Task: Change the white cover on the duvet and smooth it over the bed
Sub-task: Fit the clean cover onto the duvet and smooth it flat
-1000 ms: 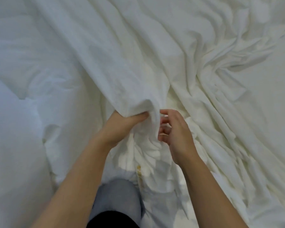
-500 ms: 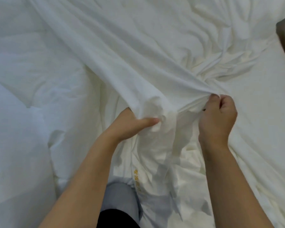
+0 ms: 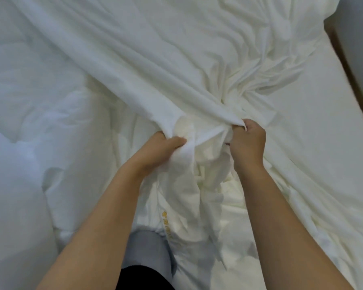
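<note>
Fabric of the white cover (image 3: 134, 65) is gathered at its near edge between our two hands. We read this as holding the opening apart so that the cream duvet (image 3: 210, 162), which lies bunched below and between our wrists, can be worked inside. Our left hand (image 3: 166, 147) pinches a fold with the thumb laid across the top; its other fingers are under the cloth and we cannot see them. Our right hand (image 3: 247, 145) is curled into a tight fist round a twisted bunch of the same edge, and creases fan away from it across the bed (image 3: 314, 126). A rounded cream lump shows between the hands, likely a duvet corner. A second ago the right hand was loose-fingered beside the left and held nothing; it has since taken hold. Compared with half a second ago, it now sits a little nearer the left hand.
</note>
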`<state>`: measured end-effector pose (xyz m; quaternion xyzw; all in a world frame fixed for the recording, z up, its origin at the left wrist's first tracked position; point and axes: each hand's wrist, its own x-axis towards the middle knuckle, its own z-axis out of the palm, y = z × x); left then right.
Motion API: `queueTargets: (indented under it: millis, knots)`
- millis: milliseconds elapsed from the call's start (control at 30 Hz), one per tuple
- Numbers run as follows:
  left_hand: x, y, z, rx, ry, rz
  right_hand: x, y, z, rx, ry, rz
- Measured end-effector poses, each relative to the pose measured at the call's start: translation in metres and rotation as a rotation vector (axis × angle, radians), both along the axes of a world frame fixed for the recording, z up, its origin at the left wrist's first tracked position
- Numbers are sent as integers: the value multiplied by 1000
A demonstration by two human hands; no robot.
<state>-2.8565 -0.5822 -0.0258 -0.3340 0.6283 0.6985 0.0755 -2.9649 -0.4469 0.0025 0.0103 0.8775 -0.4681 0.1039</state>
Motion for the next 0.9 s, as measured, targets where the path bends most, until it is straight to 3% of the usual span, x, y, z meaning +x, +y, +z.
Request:
queueTargets:
  millis: [67, 200, 267, 367, 467, 600, 667, 767, 833, 900]
  knots:
    - [12, -10, 1, 60, 21, -99, -4, -4, -5, -108, -32, -138]
    - [13, -25, 1, -95, -89, -312, -13, -18, -7, -260, -99, -301]
    - [11, -27, 3, 13, -10, -217, -18, -19, -7, -318, -153, -210]
    - [5, -16, 7, 221, 153, -30, 1, -14, -12, -356, -252, 101]
    - [-7, 6, 8, 231, 111, 170, 38, -6, -21, -194, -164, 241]
    - [-3, 9, 8, 346, 175, 189, 57, -3, -34, -1, -221, 321]
    - [9, 1, 9, 247, 210, 24, 53, -6, -33, 53, -106, 272]
    - [14, -7, 5, -103, -30, -219, 31, -15, -16, -99, 105, 8]
    - [11, -9, 5, -77, -22, -196, 16, -23, -8, -213, 98, -90]
    - [6, -6, 6, 52, 125, -97, 16, -27, -7, -174, 34, -40]
